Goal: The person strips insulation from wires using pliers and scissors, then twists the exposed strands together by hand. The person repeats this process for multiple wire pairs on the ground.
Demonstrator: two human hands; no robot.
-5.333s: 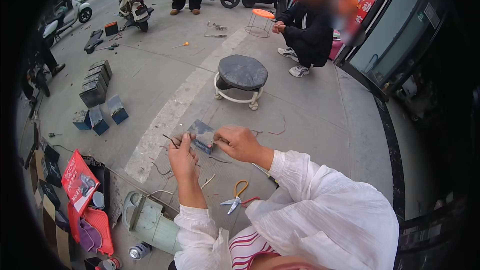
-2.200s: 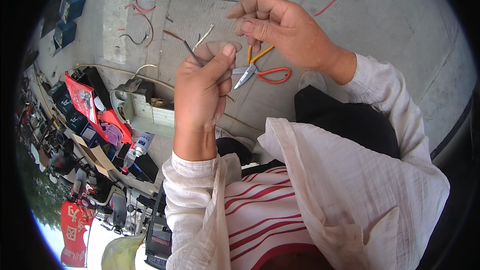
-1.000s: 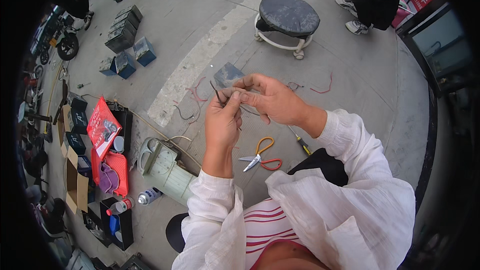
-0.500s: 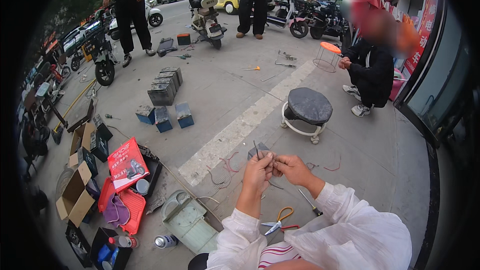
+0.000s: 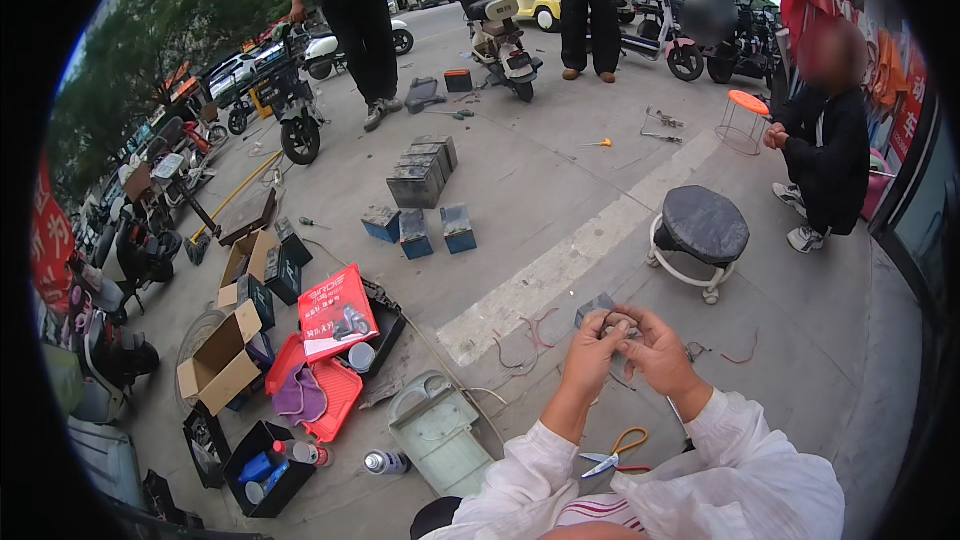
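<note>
I'm working over grey pavement (image 5: 530,230), a pale strip (image 5: 570,265) running slantwise across it beyond my fingers. My left hand (image 5: 588,360) and right hand (image 5: 662,358) are meeting at the fingertips; my own fingers are hiding the space between, so I'm unable to tell whether either is gripping anything. The dark block (image 5: 592,310) is lying beyond my hands, partly hidden by them; the scissors (image 5: 610,460) are lying between my forearms. The pale green housing (image 5: 437,440) is edging near my left sleeve. Rightward, room is widening past the black stool (image 5: 705,225) toward the glass door (image 5: 925,215).
</note>
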